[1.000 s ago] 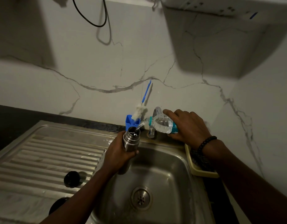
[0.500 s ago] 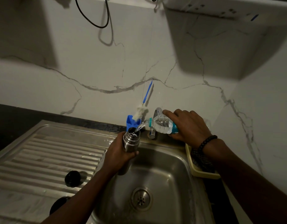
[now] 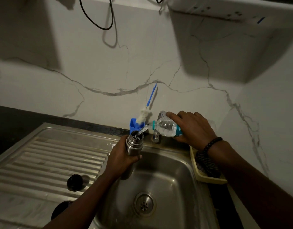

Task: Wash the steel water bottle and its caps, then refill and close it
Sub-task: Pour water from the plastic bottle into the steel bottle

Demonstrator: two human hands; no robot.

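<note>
Wall: a white marble-look wall [image 3: 93,71] with grey veins fills the upper half of the frame; a black cable [image 3: 99,22] loops down at upper centre.
Shelf or unit: a pale box-like shape [image 3: 233,10] juts out at upper right, cut off by the top edge; what it is cannot be told.
Sink: a steel sink [image 3: 178,176] takes the lower centre, its basin open around the drain [image 3: 143,204]; the near rim runs off the bottom edge.
Drainboard: the ribbed drainboard [image 3: 48,162] spreads across the lower left with bare metal around two dark caps.
Right arm: it enters from the lower right corner, with a beaded bracelet [image 3: 211,143] at the wrist.
Left arm: it rises from bottom centre, covering part of the sink's left rim.
Right hand: the right hand [image 3: 192,128] grips a clear plastic bottle [image 3: 165,127], tipped with its mouth to the left; water pours from it.
Left hand: the left hand [image 3: 121,157] is wrapped around the steel water bottle [image 3: 134,143].
Steel water bottle: upright and uncapped, centre of frame, over the sink's back left corner; the water stream falls into its mouth. Its lower body is mostly hidden by the hand.
Yellow tray: a pale yellow tray [image 3: 208,180] sits at the sink's right rim, partly hidden by the right arm.
Caps: one black cap [image 3: 74,182] lies on the drainboard; a second dark cap [image 3: 60,210] nearer the bottom edge is partly covered by the left arm.
Brush: a bottle brush [image 3: 145,115] with a blue handle stands in a blue holder [image 3: 134,126] behind the steel bottle.
Tap: a small metal fitting [image 3: 156,138] shows between the hands, dim and hard to make out.
</note>
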